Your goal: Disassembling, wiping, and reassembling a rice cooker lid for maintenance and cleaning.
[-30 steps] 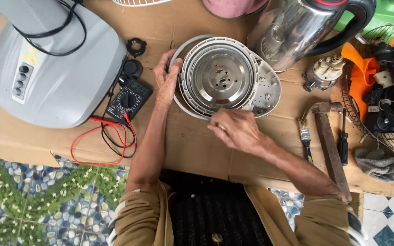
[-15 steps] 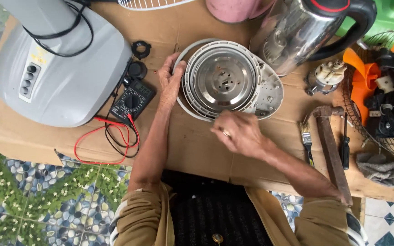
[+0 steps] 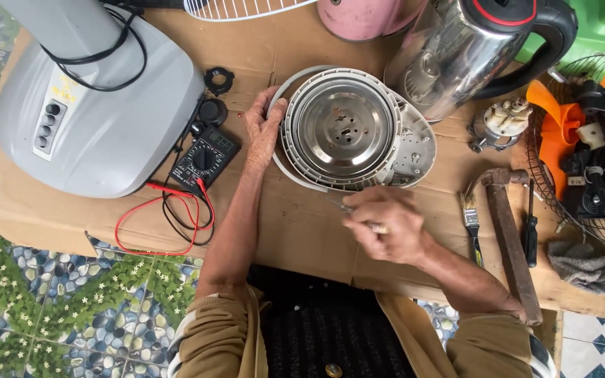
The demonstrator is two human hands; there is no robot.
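Far left we have the grey fan base (image 3: 99, 119), its top cut off by the frame, a black cord looped over it. Just beside it sits the black meter (image 3: 204, 158), red and black leads (image 3: 166, 224) curling off toward the cardboard edge; two small black round parts lie above it, too small for us to name. Now our left hand (image 3: 264, 129) is pressed flat against the left rim of the round kettle base (image 3: 350, 129), fingers spread along the edge, steadying rather than wrapping it. The base lies upturned in the middle of the cardboard, metal plate showing, its near rim partly covered by our right hand (image 3: 385, 222). That hand is closed around a thin tool (image 3: 341, 206); only the metal tip peeks out to the left, so we can't tell what kind it is. Behind, the steel kettle (image 3: 470, 49) leans, its top out of frame. To the right lie a small brush (image 3: 470, 217), a hammer (image 3: 509, 231) whose handle our forearm overlaps, and a screwdriver (image 3: 531, 224). A wire basket (image 3: 582, 140) of parts runs off the right edge.
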